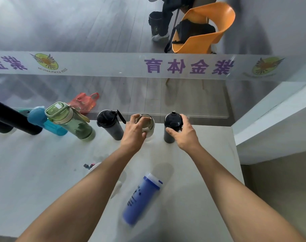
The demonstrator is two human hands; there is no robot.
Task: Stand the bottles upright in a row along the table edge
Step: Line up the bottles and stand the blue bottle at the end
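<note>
Several bottles stand upright along the far edge of the white table [43,163]: two black ones [12,117], a blue one [43,121], a green clear one [73,121] and a dark grey one [110,124]. My left hand [134,131] grips the lid of a white bottle [149,126] standing in the row. My right hand [185,133] holds a black bottle [171,126] upright at the row's right end. A blue bottle [140,198] lies on its side between my forearms. Another pale bottle [92,166] lies mostly hidden under my left forearm.
A glass wall with purple lettering [189,66] rises right behind the table's far edge. Beyond it are an orange chair [204,32] with a black bag, a seated person's leg [164,20] and a red bag [84,102]. A white ledge [274,123] borders the table's right side.
</note>
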